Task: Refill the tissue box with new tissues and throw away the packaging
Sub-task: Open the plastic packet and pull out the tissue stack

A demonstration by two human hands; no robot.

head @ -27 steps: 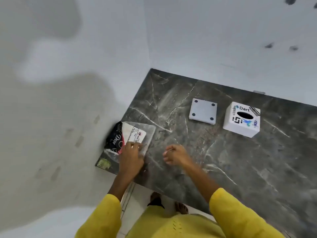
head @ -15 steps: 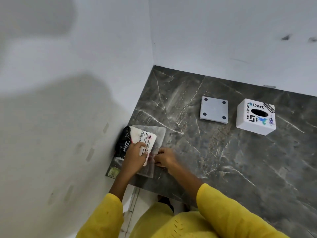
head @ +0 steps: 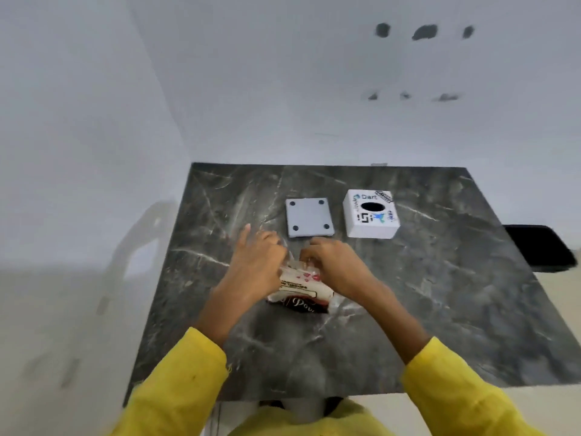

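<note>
**Both hands hold the tissue pack at the middle of the table**

A person in yellow sleeves stands at a dark marble table (head: 440,309). Both hands are on a tissue pack (head: 301,286) that is near the middle of the table, in front of the person.

The left hand (head: 256,265) grips the left end of the pack. Most of its fingers are curled around the clear plastic, but one finger points up and away, not touching anything. The right hand (head: 333,262) is closed on the right upper part of the pack, with its fingers bent over the wrapping. The two hands are close together, and the plastic between them looks crumpled.

The pack is a clear wrapper with white tissues inside. It has a white label with red marks, and a dark part with white letters at the near end. If the wrapper is already open, I cannot tell, because the hands cover its far end.

Behind the hands, the white box (head: 371,215) stands on the table. It has a dark oval hole on top and stickers around it. What is inside the box is not visible. Just to the left of it lies a grey square lid (head: 309,217) with four dark dots at the corners, flat on the table and apart from the box.
</note>
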